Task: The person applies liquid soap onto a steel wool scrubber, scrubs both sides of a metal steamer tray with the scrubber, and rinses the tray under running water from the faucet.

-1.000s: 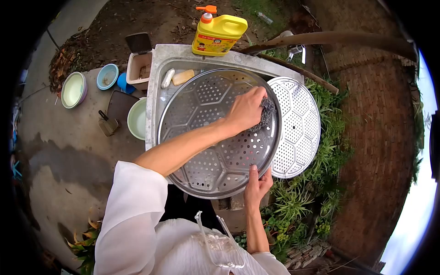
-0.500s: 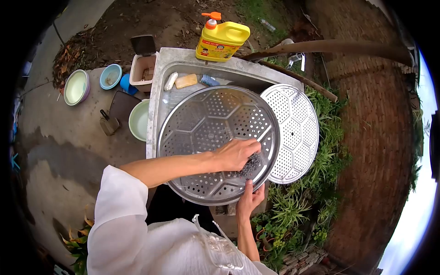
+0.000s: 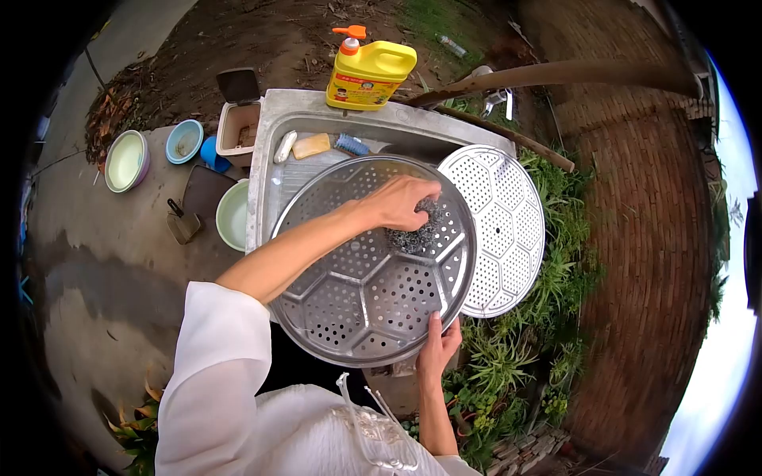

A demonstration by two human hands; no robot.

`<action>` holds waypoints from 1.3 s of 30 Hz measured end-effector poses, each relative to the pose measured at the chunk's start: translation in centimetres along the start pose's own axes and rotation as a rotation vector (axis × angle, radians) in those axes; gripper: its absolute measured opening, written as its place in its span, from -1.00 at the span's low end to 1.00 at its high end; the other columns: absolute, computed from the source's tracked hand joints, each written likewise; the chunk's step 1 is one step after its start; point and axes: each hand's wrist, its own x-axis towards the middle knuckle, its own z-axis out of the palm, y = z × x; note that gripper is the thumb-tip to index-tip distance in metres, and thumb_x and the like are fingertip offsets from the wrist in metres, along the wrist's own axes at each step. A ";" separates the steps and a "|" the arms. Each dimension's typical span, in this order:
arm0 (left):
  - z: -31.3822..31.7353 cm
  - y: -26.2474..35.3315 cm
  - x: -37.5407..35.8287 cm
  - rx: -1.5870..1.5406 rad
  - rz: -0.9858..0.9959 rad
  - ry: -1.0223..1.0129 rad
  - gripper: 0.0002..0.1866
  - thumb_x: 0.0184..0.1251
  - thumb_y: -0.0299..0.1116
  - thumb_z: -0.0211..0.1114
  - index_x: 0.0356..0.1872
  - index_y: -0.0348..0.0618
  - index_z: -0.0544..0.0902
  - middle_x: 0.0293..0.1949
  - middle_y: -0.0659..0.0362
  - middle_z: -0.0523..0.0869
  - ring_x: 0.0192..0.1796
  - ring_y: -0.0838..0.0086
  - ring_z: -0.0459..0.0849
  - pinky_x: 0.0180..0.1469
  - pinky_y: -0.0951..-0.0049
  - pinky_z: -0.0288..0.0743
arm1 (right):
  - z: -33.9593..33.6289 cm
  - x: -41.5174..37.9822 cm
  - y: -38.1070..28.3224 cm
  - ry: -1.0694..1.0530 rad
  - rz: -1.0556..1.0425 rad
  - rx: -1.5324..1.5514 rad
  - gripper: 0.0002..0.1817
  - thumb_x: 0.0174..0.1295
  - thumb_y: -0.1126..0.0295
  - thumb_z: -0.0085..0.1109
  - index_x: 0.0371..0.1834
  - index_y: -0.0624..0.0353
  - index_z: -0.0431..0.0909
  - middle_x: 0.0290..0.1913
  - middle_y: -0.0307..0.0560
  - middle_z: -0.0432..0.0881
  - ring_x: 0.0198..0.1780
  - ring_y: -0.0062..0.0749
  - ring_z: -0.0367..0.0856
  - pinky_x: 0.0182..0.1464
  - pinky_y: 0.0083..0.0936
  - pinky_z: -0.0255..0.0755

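Observation:
My left hand (image 3: pixel 401 205) is closed on a grey steel wool scrubber (image 3: pixel 414 236), pressing it to the upper right part of a round metal steamer tray (image 3: pixel 365 266). The tray has a raised rim, many small holes and a pattern of hexagon ridges; it leans over the near side of the stone sink (image 3: pixel 255 178). With my right hand (image 3: pixel 438 345) I grip its lower right rim, thumb on top and fingers partly hidden beneath. A second perforated steamer plate (image 3: pixel 498 230), flat and shiny, lies just to the right.
A yellow pump jug (image 3: pixel 369 75) stands on the sink's far ledge. Inside the sink lie a white bar-like item (image 3: pixel 286 147), a yellow sponge (image 3: pixel 311 146) and a blue ribbed item (image 3: pixel 352 144). Basins (image 3: pixel 127 161) and a lidded bin (image 3: pixel 238 127) stand left; plants (image 3: pixel 500 357) grow right.
My left hand has moved the scrubber up and away from the near rim to the tray's far right part. The tray looks slightly turned; my right hand still grips its rim.

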 end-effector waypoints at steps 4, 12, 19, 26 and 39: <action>0.1 2.8 -1.3 -0.073 0.142 0.029 -0.71 -0.08 -0.53 0.19 -0.23 -0.29 0.49 -0.27 -0.09 0.64 -0.16 -0.05 0.62 -0.10 0.10 0.48 | -0.4 5.6 -2.4 -0.004 -0.061 -0.196 -0.77 0.43 0.38 0.13 -0.05 0.37 0.58 -0.31 -0.28 0.62 -0.35 -0.74 0.41 -0.29 -0.66 0.30; -0.1 7.3 0.6 0.050 0.171 0.485 -0.86 -0.06 -0.63 0.26 -0.40 -0.28 0.57 -0.33 0.03 0.61 -0.22 0.10 0.64 -0.13 0.23 0.53 | 0.6 6.9 -3.6 -0.101 -0.108 -0.026 -0.80 0.39 0.47 0.16 0.01 0.30 0.56 -0.39 -0.42 0.52 -0.43 -0.82 0.28 -0.42 -0.74 0.13; 4.6 9.2 -1.7 0.347 0.568 0.071 -0.91 -0.06 -0.55 0.29 -0.49 -0.22 0.56 -0.44 0.14 0.55 -0.30 0.30 0.59 -0.26 0.33 0.48 | 0.5 6.0 -3.2 -0.131 -0.170 -0.022 -0.67 0.32 0.56 0.19 0.14 0.35 0.46 -0.30 -0.38 0.55 -0.36 -0.80 0.35 -0.34 -0.77 0.25; 4.4 5.6 -7.0 0.250 0.319 0.144 -0.83 -0.07 -0.54 0.30 -0.36 -0.19 0.63 -0.34 0.15 0.61 -0.19 0.26 0.61 -0.14 0.30 0.42 | 0.1 4.6 -1.8 -0.152 0.041 0.176 -0.65 0.38 0.56 0.09 0.22 0.33 0.43 -0.09 -0.21 0.65 -0.21 -0.68 0.55 -0.12 -0.67 0.42; -0.5 -0.5 -3.7 0.345 -0.053 0.309 -0.76 -0.03 -0.39 0.42 -0.28 -0.13 0.65 -0.30 0.16 0.69 -0.09 0.21 0.61 -0.03 0.24 0.35 | 1.5 2.9 -3.4 -0.191 -0.074 0.134 -0.69 0.41 0.50 0.12 0.18 0.34 0.47 -0.06 -0.19 0.66 -0.12 -0.68 0.55 -0.04 -0.66 0.39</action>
